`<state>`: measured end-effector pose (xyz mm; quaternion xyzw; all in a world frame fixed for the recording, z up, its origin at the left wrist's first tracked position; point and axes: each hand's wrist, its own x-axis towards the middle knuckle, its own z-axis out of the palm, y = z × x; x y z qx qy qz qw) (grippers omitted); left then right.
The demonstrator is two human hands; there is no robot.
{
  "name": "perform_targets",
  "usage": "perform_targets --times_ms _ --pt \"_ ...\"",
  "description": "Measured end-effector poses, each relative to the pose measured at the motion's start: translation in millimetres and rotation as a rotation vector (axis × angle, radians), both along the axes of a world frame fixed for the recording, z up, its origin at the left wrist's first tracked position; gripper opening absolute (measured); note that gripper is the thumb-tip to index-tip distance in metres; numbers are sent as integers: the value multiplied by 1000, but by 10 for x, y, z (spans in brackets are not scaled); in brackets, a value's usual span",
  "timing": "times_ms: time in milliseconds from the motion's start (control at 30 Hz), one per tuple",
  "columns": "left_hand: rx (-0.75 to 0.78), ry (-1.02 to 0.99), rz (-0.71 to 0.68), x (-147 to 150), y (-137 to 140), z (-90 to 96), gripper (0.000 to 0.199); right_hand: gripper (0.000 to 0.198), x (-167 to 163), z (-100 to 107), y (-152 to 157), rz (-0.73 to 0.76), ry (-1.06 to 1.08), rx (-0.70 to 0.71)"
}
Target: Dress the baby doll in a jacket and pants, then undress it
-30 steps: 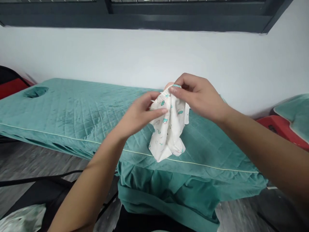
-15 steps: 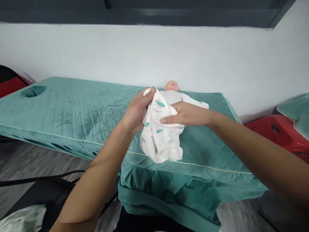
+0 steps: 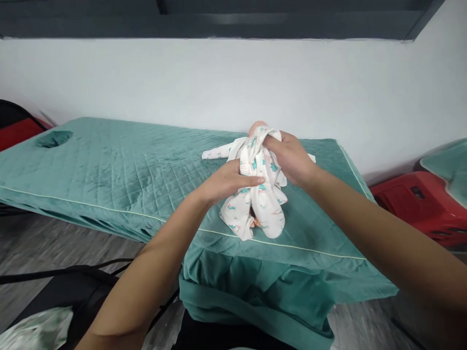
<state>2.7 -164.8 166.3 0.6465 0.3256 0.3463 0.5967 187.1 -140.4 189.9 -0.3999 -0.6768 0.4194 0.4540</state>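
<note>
A baby doll point(image 3: 257, 125) lies on its back on the massage bed, the top of its head showing above the cloth. It has on a white top, whose printed sleeve point(image 3: 216, 152) stretches out to the left. White baby pants point(image 3: 268, 209) with a green print hang over its body, held up in both hands. My left hand point(image 3: 229, 180) pinches the pants beside a ribbed band, thumb on top. Higher up, my right hand point(image 3: 292, 158) grips a raised fold, its fingertips hidden in the cloth. A small bit of the doll's foot shows below, between the fabric legs.
The green quilted massage bed point(image 3: 146, 160) stands along a white wall and has a face hole point(image 3: 54, 139) at its left end. A red plastic stool point(image 3: 419, 199) is at the right. Patterned cloth point(image 3: 40, 328) lies on a black surface at lower left.
My right hand has moved up and lifted a fold of the pants towards the doll's head. My left hand has come lower; the doll's left-side sleeve now shows.
</note>
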Motion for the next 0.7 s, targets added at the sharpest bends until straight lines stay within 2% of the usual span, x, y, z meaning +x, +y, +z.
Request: perform_targets --times_ms 100,200,300,400,533,700 --pt "-33 -88 116 -32 4 -47 38 49 150 -196 78 46 12 -54" --pt "-50 -215 228 -113 14 -72 39 47 408 -528 169 82 -192 -62" --pt "-95 -255 317 -182 24 -96 39 40 636 -912 193 -121 -638 6" --pt "-133 -276 374 -188 35 -134 36 37 722 -1179 128 -304 -859 -56" --pt "-165 -305 361 -132 41 -195 34 33 699 -1277 31 -369 -948 -164" --pt "-207 -303 353 -134 39 -259 34 26 766 -1304 10 -454 -966 -211"
